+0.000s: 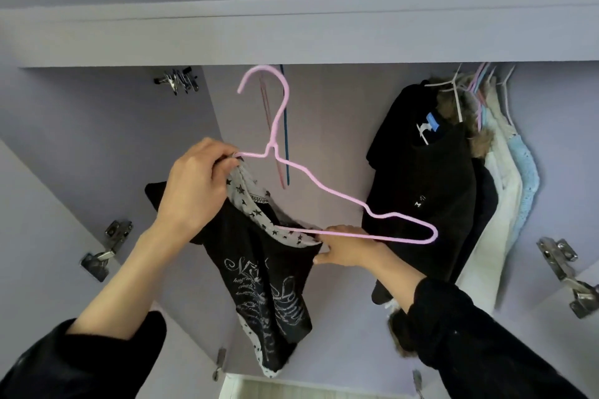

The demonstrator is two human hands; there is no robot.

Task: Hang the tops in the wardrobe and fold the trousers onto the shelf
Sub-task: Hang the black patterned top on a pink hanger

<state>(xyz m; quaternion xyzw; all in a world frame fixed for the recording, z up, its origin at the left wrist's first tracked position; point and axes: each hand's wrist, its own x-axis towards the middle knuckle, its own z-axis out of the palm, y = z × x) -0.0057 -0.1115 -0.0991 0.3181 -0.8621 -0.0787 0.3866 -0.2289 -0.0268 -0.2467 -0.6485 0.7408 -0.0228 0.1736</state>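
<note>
**Black top going onto a pink hanger at the open wardrobe**

The person is holding a pink wire hanger (pixel 327 185) up in front of the open lilac wardrobe (pixel 291 39), its hook pointing upward and its frame tilting down to the right. The left hand (pixel 194 191) is closing its fingers around the hanger's left shoulder together with the star-printed grey neckline of a black top (pixel 259 282); the top's body, carrying pale script and a printed graphic, is hanging down below the hands. The right hand (pixel 345 249) is gripping the other side of the neckline with curled fingers, just beneath the hanger's bottom bar, which is crossing over the knuckles. The hanger's right end is sticking out bare, beyond the fabric.

Inside the wardrobe, to the right, a black garment (pixel 431 191) is hanging beside a fur-trimmed piece (pixel 479 142), a white top (pixel 492 204) and a light blue knit (pixel 526 178). Two thin empty hangers (pixel 285 126) are dangling behind the pink one. Metal hinges (pixel 111 246) are showing on both door edges.
</note>
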